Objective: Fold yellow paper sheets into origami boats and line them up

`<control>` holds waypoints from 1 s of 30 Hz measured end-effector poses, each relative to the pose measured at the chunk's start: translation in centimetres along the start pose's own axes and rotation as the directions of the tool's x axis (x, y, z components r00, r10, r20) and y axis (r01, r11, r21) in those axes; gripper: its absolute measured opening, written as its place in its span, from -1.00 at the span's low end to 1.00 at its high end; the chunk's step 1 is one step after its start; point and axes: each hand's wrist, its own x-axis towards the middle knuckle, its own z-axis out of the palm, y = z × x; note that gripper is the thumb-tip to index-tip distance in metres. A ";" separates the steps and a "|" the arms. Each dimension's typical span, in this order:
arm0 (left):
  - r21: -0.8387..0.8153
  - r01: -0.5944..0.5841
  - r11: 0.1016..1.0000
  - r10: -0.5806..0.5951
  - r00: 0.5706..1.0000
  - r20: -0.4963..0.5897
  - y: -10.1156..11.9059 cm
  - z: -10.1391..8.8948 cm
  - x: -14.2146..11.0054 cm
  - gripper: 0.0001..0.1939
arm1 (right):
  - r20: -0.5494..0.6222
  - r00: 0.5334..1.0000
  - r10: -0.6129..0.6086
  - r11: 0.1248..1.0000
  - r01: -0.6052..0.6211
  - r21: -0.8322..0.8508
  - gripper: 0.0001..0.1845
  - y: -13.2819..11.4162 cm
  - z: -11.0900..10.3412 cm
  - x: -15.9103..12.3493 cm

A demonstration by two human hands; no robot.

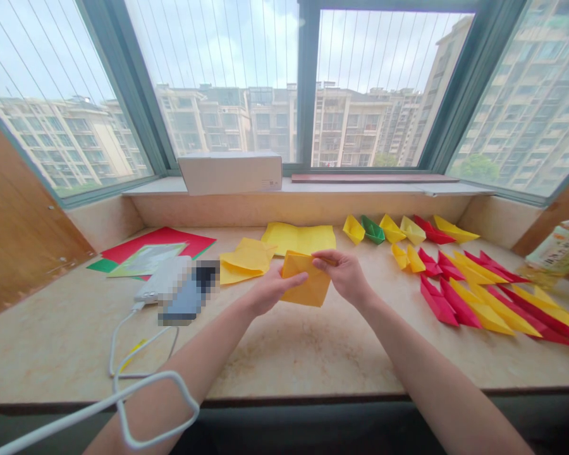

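Note:
Between my two hands, just above the counter, is a folded piece of yellow paper (308, 287), roughly square with crease lines across it. My left hand (270, 291) grips its left side, thumb laid over the front face. At the upper right corner my right hand (341, 272) pinches the edge between thumb and fingers. Behind and to the left lies another partly folded yellow paper (246, 260). A flat yellow sheet (301, 237) with a middle crease rests farther back, beyond the held piece.
Several folded paper boats (392, 229) in yellow, green and red stand in rows at right, near an oil bottle (562, 249). At left are red paper (156, 243), a white power bank (164, 281), a phone (189, 297) and a white cable (114, 341). A white box (230, 175) sits on the sill.

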 end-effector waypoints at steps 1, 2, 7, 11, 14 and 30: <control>0.001 -0.002 1.000 0.002 1.000 -0.026 -0.1 0.1 0.0 -0.50 | 0.006 1.000 0.005 1.000 -0.005 0.008 -0.64 -0.1 0.1 -0.1; 0.006 -0.005 1.000 0.006 0.999 -0.050 -0.1 0.2 0.1 -0.51 | 0.013 1.000 0.020 0.999 -0.021 0.031 -0.61 -0.3 0.2 -0.2; -0.008 -0.069 0.998 0.068 0.994 -0.084 -0.2 0.3 0.4 -0.51 | 0.037 0.994 0.104 0.992 -0.106 0.074 -0.48 -1.4 0.3 -0.4; -0.022 -0.100 0.995 0.099 0.994 -0.042 -0.2 0.0 0.3 -0.53 | 0.072 0.992 0.102 0.994 -0.099 -0.042 -0.52 -1.7 0.2 -0.5; -0.026 -0.091 0.995 0.091 0.996 -0.009 -0.2 -0.1 0.2 -0.56 | 0.183 0.974 0.131 0.991 -0.122 -0.061 -0.42 -1.6 0.1 -0.8; -0.039 -0.067 0.997 0.066 0.997 -0.034 -0.4 0.0 0.5 -0.47 | 0.088 0.982 0.165 0.986 -0.167 0.020 -0.29 -1.3 0.7 -1.2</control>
